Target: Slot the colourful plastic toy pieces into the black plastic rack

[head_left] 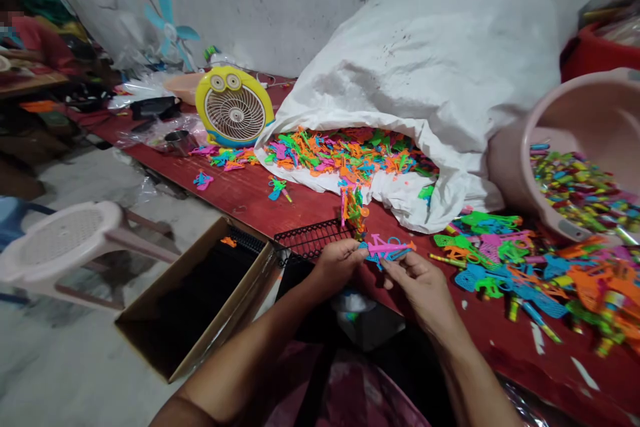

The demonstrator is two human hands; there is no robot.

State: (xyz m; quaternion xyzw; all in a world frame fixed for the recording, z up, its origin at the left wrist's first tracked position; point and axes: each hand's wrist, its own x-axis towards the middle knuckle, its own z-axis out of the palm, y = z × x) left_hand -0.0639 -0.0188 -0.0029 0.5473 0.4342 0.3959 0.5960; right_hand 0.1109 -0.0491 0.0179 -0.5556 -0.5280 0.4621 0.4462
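While our left hand (336, 265) and right hand (417, 287) pinch a pink-and-blue plastic toy piece (387, 248), a black wire rack (313, 239) sits just beside them on the red table (235, 197)

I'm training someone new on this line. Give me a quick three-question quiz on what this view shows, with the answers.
1. What do the left hand and right hand hold between them?
A) pink and blue plastic pieces
B) a spoon
C) a bottle

2. True or false: the pink plastic bucket stands upright on the red table.

3. Fill in the blank: the black wire rack sits by the table edge, next to an open ____.

Key: 1. A. 2. False, the bucket is tipped on its side. 3. cardboard box.
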